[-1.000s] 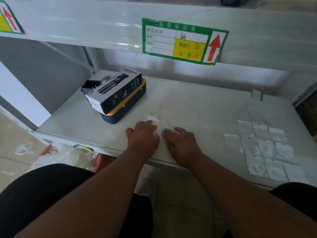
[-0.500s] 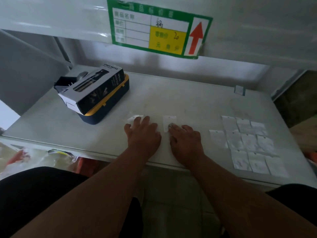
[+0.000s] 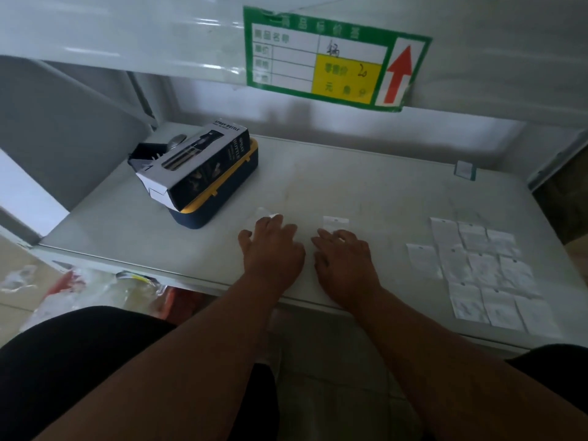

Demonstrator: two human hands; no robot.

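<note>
Packets (image 3: 336,221) pinned under flat left hand (image 3: 273,246) and right hand (image 3: 345,259) could skid or crease on the smooth shelf (image 3: 350,173)

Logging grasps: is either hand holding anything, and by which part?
Nothing gripped: left hand lies flat on the left packet, right hand presses the near end of the right packet.

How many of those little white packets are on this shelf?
12 packets: ten in a patch at the right of the shelf, one under the right hand, one under the left hand. Others may hide beneath the hands.
</note>
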